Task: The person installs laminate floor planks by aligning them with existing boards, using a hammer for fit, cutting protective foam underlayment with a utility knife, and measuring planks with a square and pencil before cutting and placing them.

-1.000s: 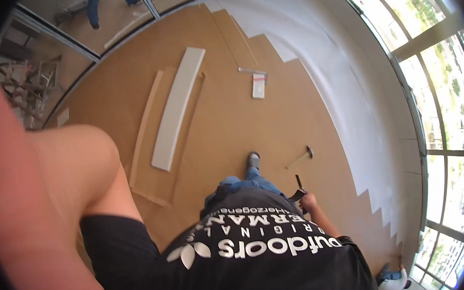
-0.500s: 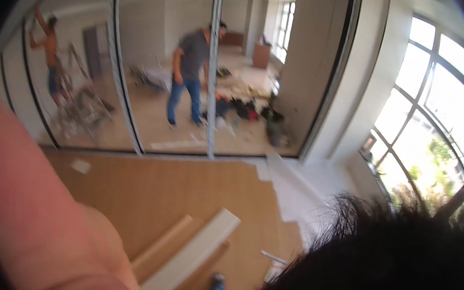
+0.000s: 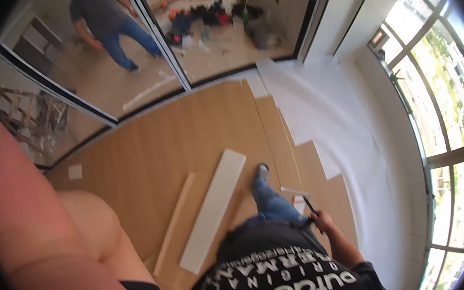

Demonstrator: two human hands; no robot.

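My right hand [image 3: 322, 221] is low at the right of my body, closed around the dark handle of a tool [image 3: 311, 207]. A thin silver bar [image 3: 293, 191] extends leftward at the tool's far end; its exact kind I cannot make out. Just beyond the hand lies a small white-and-red item [image 3: 299, 203], partly hidden. My left arm [image 3: 34, 217] is bent and raised close to the camera, filling the left side. The left hand itself lies outside the picture. Left of my leg, a pale plank [image 3: 214, 210] rests on the wood-look floor, beside a narrow wooden strip [image 3: 175, 222].
Laid floorboards [image 3: 202, 120] end in a stepped edge against white underlay [image 3: 323, 115] near the tall windows [image 3: 442, 82]. A glass partition [image 3: 182, 77] runs along the far side. Behind it are a person in jeans [image 3: 117, 31], a ladder [image 3: 30, 113] and scattered gear [image 3: 204, 17].
My view has tilted down and turned rightward. My torso, leg and right hand with the tool have come into sight. The person on the ladder has left the view.
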